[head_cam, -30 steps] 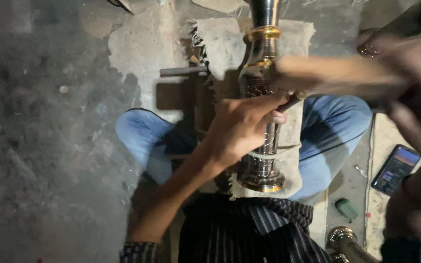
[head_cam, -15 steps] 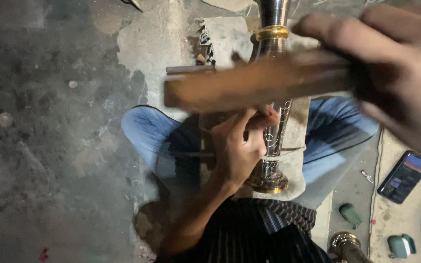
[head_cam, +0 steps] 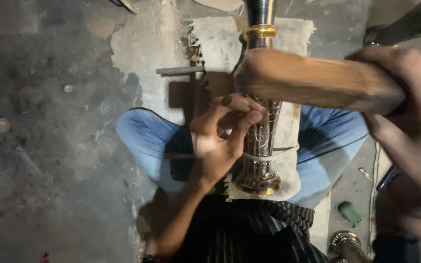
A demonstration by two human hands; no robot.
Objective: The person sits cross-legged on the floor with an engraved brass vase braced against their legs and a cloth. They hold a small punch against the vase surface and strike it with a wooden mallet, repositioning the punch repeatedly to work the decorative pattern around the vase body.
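Observation:
A silver engraved metal stem [head_cam: 260, 160] with a gold band and a flared base lies along a pale cloth [head_cam: 215, 41] over my crossed legs in blue jeans. My left hand [head_cam: 218, 141] rests against the stem's left side. Its fingers are pinched around a thin chisel that they mostly hide. My right hand [head_cam: 410, 122], blurred at the right edge, grips a wooden mallet [head_cam: 308, 80]. The mallet's head hangs over the stem, just above my left fingers.
A short metal bar [head_cam: 179, 70] lies on the rough concrete floor beside the cloth. At the right are a small green object [head_cam: 349, 213], another shiny metal piece [head_cam: 344, 243] near my waist, and a dark metal part [head_cam: 405, 24] at the top.
The mallet swung from the upper right across the view and now sits over the stem by my left fingers. My left hand stayed pinched against the stem.

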